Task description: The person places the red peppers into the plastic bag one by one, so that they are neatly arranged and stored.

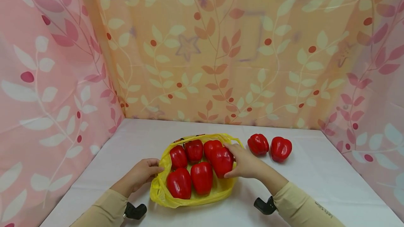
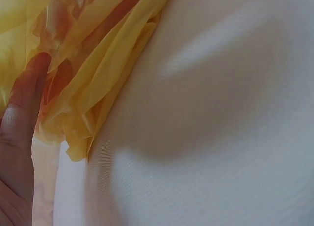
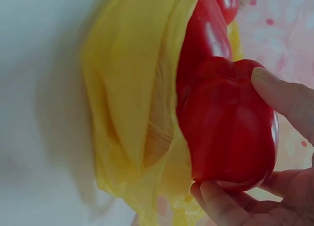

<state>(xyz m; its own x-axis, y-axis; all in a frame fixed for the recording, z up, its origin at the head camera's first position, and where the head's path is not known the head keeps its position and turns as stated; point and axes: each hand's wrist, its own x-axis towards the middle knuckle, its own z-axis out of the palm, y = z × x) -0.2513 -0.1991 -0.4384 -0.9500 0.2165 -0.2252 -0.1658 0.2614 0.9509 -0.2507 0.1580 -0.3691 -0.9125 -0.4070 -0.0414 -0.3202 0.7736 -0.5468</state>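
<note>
A yellow plastic bag (image 1: pixel 217 196) lies spread wide, with several red bell peppers (image 1: pixel 202 178) inside. My right hand (image 1: pixel 244 162) grips another red bell pepper (image 3: pixel 230 127) over the bag's right side, thumb and fingers on opposite sides of it. In the head view this pepper overlaps the one behind it. At the bag's left edge, my left hand (image 1: pixel 142 172) holds the rim between thumb and fingers. The left wrist view shows one digit (image 2: pixel 22 108) lying along the crinkled yellow plastic (image 2: pixel 108 59); the other fingers are hidden there.
Two more red bell peppers, a left one (image 1: pixel 258 144) and a right one (image 1: pixel 281 149), stand on the white table (image 1: pixel 315 185) beyond the right hand. Patterned cloth (image 1: pixel 221 62) hangs behind the table and along both sides.
</note>
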